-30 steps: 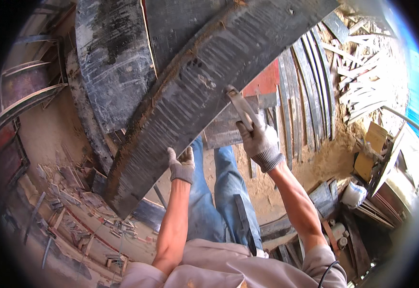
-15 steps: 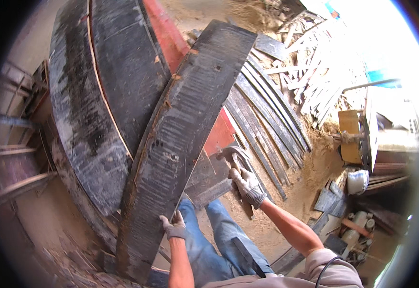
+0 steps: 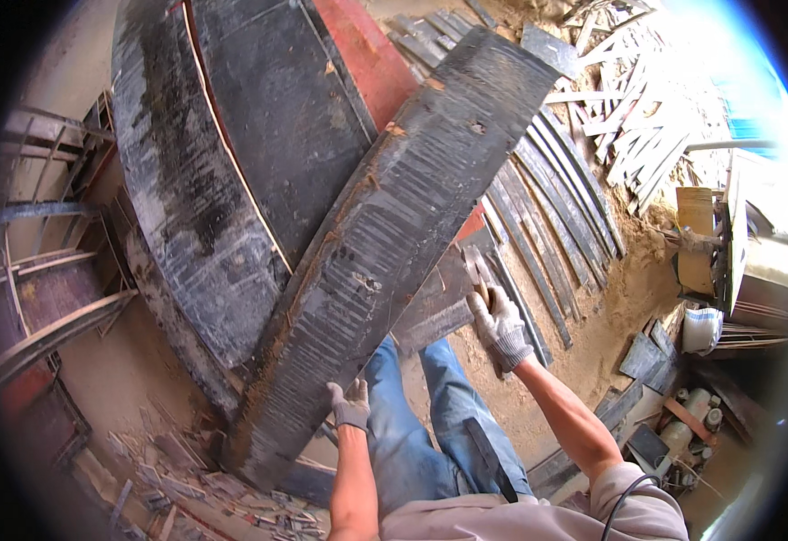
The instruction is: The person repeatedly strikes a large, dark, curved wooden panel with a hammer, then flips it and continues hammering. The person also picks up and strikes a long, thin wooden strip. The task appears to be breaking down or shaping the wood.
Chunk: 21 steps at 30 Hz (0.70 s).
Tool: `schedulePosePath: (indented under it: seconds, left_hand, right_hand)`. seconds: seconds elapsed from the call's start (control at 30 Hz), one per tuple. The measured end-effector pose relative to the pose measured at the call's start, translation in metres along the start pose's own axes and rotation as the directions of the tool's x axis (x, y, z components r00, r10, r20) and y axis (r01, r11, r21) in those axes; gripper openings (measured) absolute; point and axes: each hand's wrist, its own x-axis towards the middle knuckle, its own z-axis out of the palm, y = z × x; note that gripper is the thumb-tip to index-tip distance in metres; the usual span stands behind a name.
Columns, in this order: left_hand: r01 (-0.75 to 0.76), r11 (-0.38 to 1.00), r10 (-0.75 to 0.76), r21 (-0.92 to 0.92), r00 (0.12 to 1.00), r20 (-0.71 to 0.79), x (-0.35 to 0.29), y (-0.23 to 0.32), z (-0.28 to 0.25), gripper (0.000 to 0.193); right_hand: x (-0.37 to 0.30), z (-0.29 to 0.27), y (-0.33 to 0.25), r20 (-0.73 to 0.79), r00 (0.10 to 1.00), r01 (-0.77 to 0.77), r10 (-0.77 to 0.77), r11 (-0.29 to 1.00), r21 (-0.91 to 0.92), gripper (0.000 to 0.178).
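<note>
A long, dark, worn board [image 3: 403, 198] lies slantwise in front of me, its surface streaked and its left edge crusted with brown. My left hand [image 3: 350, 403], in a pale work glove, grips the near right edge of this board, some fingers hidden. To the right, beyond the edge, my gloved right hand [image 3: 500, 326] is closed round the handle of a claw hammer [image 3: 476, 267]. The hammer's head points away from me and is apart from the long board. Below it sits a smaller dark panel [image 3: 434, 302].
Larger dark panels [image 3: 258, 117] and a red panel [image 3: 367, 59] lie under and left of the board. Dark strips [image 3: 547, 216] rest on the sawdust at right. Behind them is a heap of scrap wood [image 3: 637, 126]. A motor-like machine [image 3: 687, 419] stands lower right.
The long board has swung, its far end moving right. My right hand and the hammer have shifted right, and the hammer's head is turned differently. The whole view has moved somewhat.
</note>
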Motion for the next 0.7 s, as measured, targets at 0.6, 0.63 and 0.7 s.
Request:
schedulePosePath:
  seconds: [0.6,0.63,0.7]
  left_hand:
    - [-0.402,0.916,0.397,0.006,0.902,-0.167,0.045,0.153,-0.086,0.047]
    - [-0.404,0.914,0.397,0.028,0.881,-0.259,0.04,0.156,-0.083,0.046]
    - [-0.474,0.878,0.468,0.058,0.83,-0.303,0.02,0.153,-0.079,0.051]
  right_hand:
    - [0.038,-0.025,-0.04,0.512,0.852,0.41,-0.111,0.75,-0.519,0.044]
    - [0.042,-0.019,-0.039,0.548,0.827,0.462,-0.128,0.711,-0.531,0.044]
    - [0.046,-0.009,-0.037,0.577,0.793,0.538,-0.194,0.668,-0.515,0.039]
